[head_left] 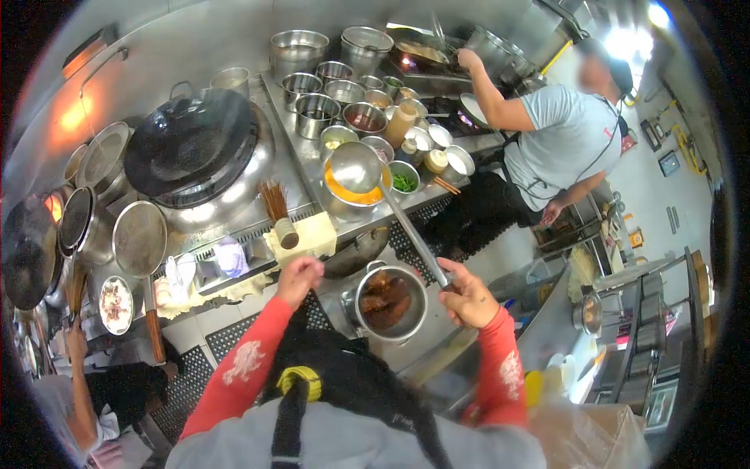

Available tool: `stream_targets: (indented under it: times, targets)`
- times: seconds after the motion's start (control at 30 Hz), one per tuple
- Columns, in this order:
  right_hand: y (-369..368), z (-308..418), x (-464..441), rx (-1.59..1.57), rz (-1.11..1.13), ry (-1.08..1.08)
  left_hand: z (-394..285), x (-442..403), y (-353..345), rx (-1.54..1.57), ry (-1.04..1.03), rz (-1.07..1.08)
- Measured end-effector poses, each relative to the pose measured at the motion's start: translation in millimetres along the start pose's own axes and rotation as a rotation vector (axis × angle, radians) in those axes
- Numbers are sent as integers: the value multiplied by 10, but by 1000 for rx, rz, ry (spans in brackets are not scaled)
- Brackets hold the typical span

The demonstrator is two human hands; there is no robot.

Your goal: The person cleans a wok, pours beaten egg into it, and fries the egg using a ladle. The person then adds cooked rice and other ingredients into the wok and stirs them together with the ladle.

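My right hand [473, 299] is wrapped round the end of a long-handled ladle [412, 229]. The ladle's round metal bowl hangs over a pot of orange liquid [361, 195] at the edge of the counter. My left hand [300, 281] is in front of the stove, its fingers curled together and slightly blurred, with nothing visible in them. Just beyond it, a bamboo wok brush [276, 213] stands beside a folded yellow cloth [311, 237]. Between my hands, lower down, is a metal pot [423, 313] with dark reddish-brown contents.
A large black wok [191, 144] sits on the range at left, near a mesh strainer [140, 238]. Several metal containers and a squeeze bottle [401, 123] crowd the counter. A co-worker [566, 129] works at the burners on the right; another person's arm [78, 383] shows at lower left.
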State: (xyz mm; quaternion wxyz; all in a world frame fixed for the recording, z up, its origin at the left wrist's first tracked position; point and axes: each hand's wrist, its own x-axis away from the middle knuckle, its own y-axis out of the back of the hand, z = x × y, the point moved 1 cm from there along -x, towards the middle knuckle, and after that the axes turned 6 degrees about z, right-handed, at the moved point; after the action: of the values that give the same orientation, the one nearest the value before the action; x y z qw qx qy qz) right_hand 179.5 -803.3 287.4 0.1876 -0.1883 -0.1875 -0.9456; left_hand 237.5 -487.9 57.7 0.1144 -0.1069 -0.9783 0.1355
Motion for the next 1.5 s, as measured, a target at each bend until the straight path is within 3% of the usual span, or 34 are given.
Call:
stream_targets:
  times: [0.2, 0.47, 0.53, 0.63, 0.73, 0.83, 0.93, 1.07, 1.27, 1.5]
  targets:
    - [44, 347, 67, 52, 37, -126, -254, -1052, -229, 259, -22, -135]
    - [49, 345, -72, 119, 74, -176, -212, -1886, -241, 261, 77, -463]
    - [44, 274, -89, 216, 78, -178, -187, -1940, -254, 338, 74, -433]
    - [-70, 126, -133, 470, -10, 27, -192, -1954, -267, 407, 68, -391]
    - [-287, -36, -147, 664, -209, 106, -192, -1978, -264, 412, 54, -362]
    - [-442, -18, -72, 578, -314, 139, -177, -1963, -259, 446, 20, -335]
    - [-426, 147, 85, 273, -213, 1, -97, -1956, -223, 498, -15, -298]
    - [-440, 45, 43, 269, -145, 45, -225, -1833, -296, 506, -34, -281]
    - [-453, 68, -120, 412, -62, -66, -159, -1831, -278, 485, -48, -293]
    - [-652, -81, -204, 638, -230, 91, -125, -1829, -294, 479, -56, -327]
